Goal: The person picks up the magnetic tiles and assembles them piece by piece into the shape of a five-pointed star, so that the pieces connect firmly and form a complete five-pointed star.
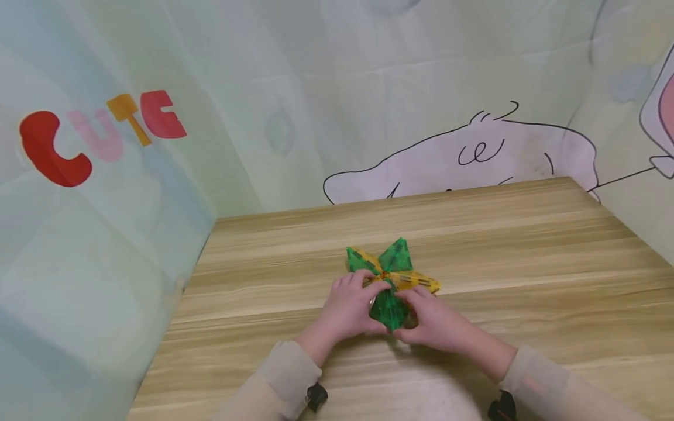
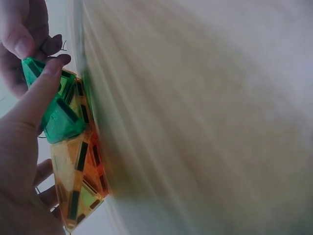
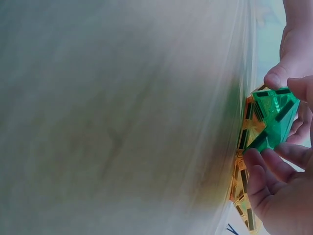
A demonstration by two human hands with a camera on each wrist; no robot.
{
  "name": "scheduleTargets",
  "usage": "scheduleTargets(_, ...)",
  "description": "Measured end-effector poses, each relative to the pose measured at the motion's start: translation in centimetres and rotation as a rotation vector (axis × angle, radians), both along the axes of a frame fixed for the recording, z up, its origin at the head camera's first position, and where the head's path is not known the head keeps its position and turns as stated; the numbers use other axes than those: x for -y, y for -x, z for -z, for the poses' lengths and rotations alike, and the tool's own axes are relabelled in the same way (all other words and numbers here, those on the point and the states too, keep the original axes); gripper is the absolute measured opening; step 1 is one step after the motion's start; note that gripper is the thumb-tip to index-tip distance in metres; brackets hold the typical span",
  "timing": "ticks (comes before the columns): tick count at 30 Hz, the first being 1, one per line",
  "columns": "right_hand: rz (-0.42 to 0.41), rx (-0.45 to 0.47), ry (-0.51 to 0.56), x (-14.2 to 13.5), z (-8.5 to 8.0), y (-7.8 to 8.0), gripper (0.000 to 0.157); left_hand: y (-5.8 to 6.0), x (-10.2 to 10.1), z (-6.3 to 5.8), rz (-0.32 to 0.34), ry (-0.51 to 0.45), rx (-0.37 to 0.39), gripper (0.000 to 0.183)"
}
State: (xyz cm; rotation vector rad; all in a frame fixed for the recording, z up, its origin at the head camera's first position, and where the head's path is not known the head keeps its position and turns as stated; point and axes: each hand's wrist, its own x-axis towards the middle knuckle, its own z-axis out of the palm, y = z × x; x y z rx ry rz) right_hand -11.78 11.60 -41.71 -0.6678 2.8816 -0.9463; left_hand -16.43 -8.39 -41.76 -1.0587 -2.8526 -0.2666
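A star-shaped build of translucent magnetic tiles lies on the table, green and orange, with dark magnet strips along the edges. Its near green point [image 1: 389, 310] lies between both hands; an orange point [image 1: 418, 280] and another green point [image 1: 398, 256] reach away from them. My left hand [image 1: 348, 307] grips the build from the left, its thumb over the green tiles [image 2: 63, 125] in the left wrist view. From the right, my right hand [image 1: 439, 324] pinches the same green point with thumb and fingers. In the right wrist view, its fingers touch the green tile [image 3: 276, 117].
The wood-grain table [image 1: 526, 245] extends around the build on every side. A printed cloth [image 1: 263, 105] with cartoon figures and coloured letters hangs behind the table and along its left side. Dark wrist devices [image 1: 317, 396] show below the beige sleeves [image 1: 286, 374].
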Motion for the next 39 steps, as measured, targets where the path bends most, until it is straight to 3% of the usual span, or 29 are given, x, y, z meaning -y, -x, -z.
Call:
scheduleTargets(9,-0.029,-0.114,-0.096,0.5,0.1,0.1,0.061,0.5,0.5,0.2,-0.005,0.031,0.036,0.097)
scheduleTargets(20,-0.051,-0.092,-0.046,0.0,0.5,0.4,0.060,0.6,0.8,0.0,0.011,0.001,0.063,0.096)
scheduleTargets(25,-0.050,-0.184,0.011,-1.5,0.6,1.3,0.059,0.9,1.9,0.1,-0.034,-0.125,0.144,0.089)
scheduleTargets(30,0.044,-0.254,0.018,-3.5,0.7,2.9,0.052,1.5,3.7,0.5,-0.110,-0.293,0.233,0.074)
scheduleTargets(35,0.101,-0.125,0.078,-5.1,1.0,3.6,0.040,1.9,5.0,1.3,-0.117,-0.456,0.383,0.059)
scheduleTargets(39,0.071,-0.031,0.141,-5.8,1.4,4.0,0.034,2.0,5.5,1.7,-0.138,-0.571,0.466,0.042)
